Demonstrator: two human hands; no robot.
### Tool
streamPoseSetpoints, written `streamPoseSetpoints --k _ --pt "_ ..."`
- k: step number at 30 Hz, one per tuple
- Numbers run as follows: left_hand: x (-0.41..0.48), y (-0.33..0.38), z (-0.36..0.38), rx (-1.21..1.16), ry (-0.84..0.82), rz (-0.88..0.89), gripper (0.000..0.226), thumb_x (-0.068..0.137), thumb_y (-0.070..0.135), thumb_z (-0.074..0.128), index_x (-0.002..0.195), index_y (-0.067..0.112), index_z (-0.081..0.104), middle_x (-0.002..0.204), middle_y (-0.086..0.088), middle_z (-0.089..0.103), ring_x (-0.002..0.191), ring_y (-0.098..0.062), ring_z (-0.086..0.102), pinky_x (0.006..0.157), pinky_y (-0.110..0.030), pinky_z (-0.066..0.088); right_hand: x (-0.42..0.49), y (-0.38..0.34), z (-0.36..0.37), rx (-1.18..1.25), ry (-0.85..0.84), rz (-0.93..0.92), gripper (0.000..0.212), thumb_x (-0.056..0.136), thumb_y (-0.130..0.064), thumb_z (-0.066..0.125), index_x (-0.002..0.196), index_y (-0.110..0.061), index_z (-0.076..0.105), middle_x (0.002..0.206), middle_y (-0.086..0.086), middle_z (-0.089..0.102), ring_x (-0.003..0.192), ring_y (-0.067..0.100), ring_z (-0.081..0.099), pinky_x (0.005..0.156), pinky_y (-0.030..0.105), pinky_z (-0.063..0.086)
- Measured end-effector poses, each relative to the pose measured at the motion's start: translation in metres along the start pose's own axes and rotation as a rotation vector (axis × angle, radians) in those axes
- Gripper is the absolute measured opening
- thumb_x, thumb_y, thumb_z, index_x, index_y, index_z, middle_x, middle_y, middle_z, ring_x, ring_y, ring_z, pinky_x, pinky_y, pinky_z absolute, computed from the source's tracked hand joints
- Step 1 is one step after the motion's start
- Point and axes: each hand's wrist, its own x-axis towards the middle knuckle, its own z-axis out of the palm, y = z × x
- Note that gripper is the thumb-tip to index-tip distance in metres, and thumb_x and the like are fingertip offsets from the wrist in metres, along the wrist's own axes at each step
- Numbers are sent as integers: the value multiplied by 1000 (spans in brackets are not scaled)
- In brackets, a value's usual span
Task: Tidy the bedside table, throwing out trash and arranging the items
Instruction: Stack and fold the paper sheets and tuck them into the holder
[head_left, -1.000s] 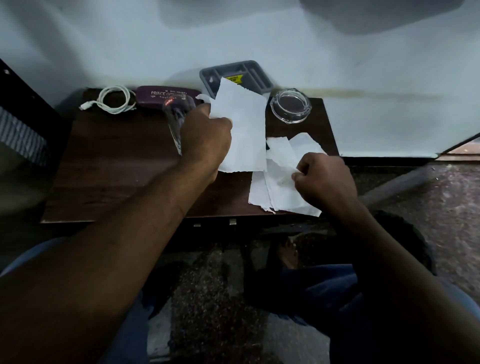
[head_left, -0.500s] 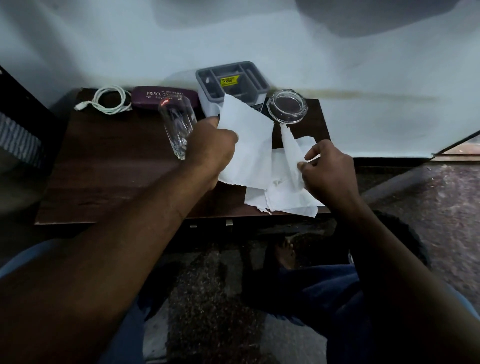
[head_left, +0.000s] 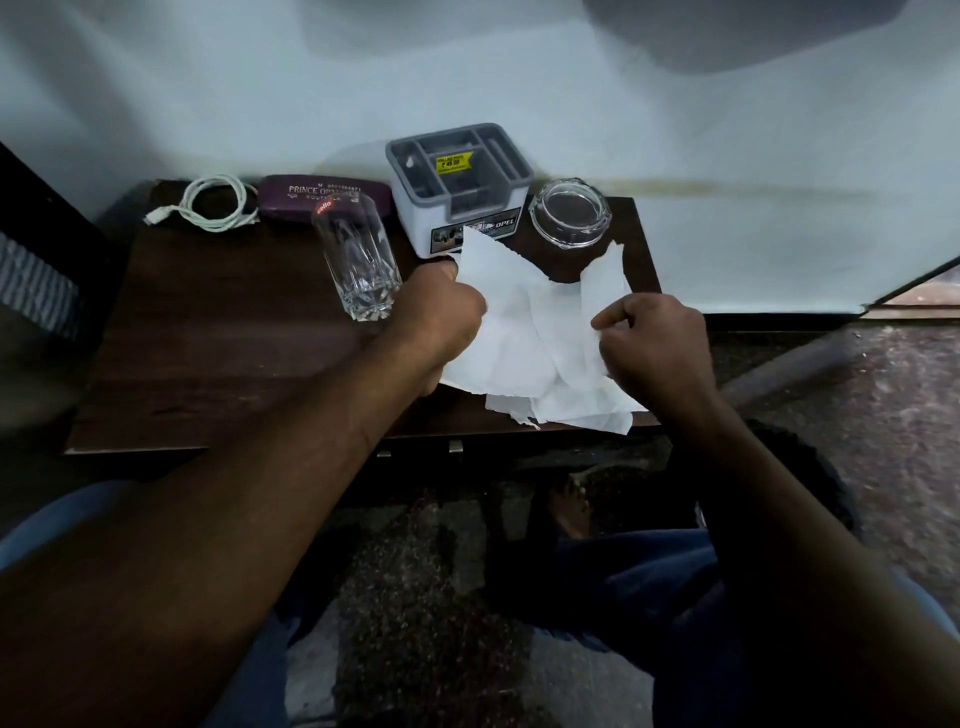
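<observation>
- While the glassware and cases sit lined up along the wall, a person gathers torn white paper (head_left: 524, 338) at the right front of the dark wooden worktop (head_left: 218, 364), seen from the single head-worn view; this looks like the trash-collecting step of the tidy-up.
- The left hand (head_left: 439, 317) is closed in a fist on the left sheet, its fingers (head_left: 441, 270) curled tight round the paper's edge, just in front of the grey organiser (head_left: 460, 182).
- The right hand (head_left: 652, 345) pinches the right-hand sheets, fingers (head_left: 618, 314) narrowed onto the paper, with a corner sticking up near the glass ashtray (head_left: 569, 218).
- Part of the paper overhangs the worktop's front edge; loose scraps lie under the held sheets.
- A clear tumbler (head_left: 358, 260) stands just left of the left hand, a purple spectacle case (head_left: 322, 195) and coiled white cable (head_left: 213, 205) behind it.
- The next move likely calls for bringing both hands together, bunching every sheet into one wad without knocking the tumbler, then carrying it off to a bin, none of which is in sight.
</observation>
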Motion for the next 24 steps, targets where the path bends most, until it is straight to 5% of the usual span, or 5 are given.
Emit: streamPoseSetpoints --k 2,5,10,16,24 --pt "-2 1 0 -11 -12 -10 21 89 2 61 106 9 71 107 -12 75 96 -36 73 91 -57 60 1 1 0 -12 53 -16 5 85 -23 73 81 -21 74 77 -12 69 80 13 66 72 25 47" --pt "-3 3 -1 -59 -20 -27 22 88 1 62 109 5 70 109 -16 74 97 -38 73 90 -59 60 3 4 -1 24 144 -30 14 82 -27 81 80 -22 68 74 -16 61 70 1 53 60 7 34" --pt "-4 3 -1 -70 -33 -46 19 90 0 62 105 9 71 106 -13 75 95 -35 74 89 -55 61 1 3 -4 99 139 -49 12 79 -14 78 89 -17 71 76 -16 61 71 -22 56 57 -1 36" --pt "-6 3 0 -83 -42 -74 19 92 1 61 105 9 70 109 -14 75 98 -35 73 92 -55 60 2 3 -4 -3 189 -25 10 82 -20 75 91 -21 70 84 -2 68 80 17 61 65 20 41" --pt "-6 4 0 -78 -35 -61 15 92 0 61 95 13 69 108 -14 75 97 -35 73 89 -52 61 -2 5 -8 -101 175 -34 24 90 -12 60 106 -22 75 101 7 77 96 29 69 76 26 39"
